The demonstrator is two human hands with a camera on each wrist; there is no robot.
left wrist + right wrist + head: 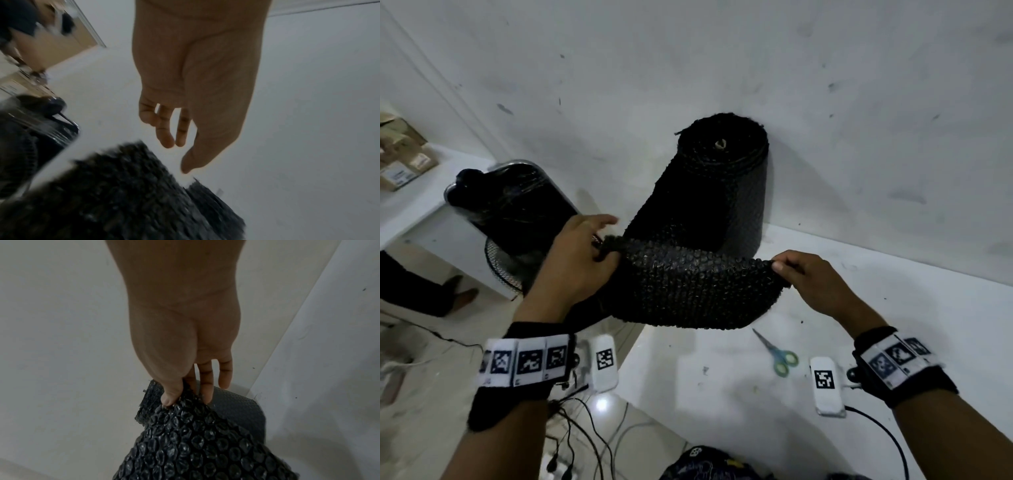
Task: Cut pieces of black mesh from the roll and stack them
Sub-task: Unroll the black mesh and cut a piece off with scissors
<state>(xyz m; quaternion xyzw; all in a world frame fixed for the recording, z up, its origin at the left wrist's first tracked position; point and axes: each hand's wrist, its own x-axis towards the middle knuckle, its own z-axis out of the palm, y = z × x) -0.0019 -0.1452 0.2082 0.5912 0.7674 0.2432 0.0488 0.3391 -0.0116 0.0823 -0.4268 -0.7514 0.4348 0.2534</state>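
Mesh pulled off the roll, no cut yet.

Head view: my left hand (582,253) and right hand (808,281) pinch the mesh sheet (695,291) off the roll (722,178); scissors (777,353) lie untouched on the table (893,308). Left wrist view, blurred: fingers look loose, grip unclear. Right wrist view: thumb and fingers clamp the edge.

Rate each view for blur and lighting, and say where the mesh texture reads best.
Head view: dim and wide-angle, edges bent, the mesh sheet mostly a dark mass between the left hand and the right hand. Left wrist view: motion blur smears the mesh and the background. Right wrist view: sharpest, soft glints picking out each bump of the mesh below the thumb.
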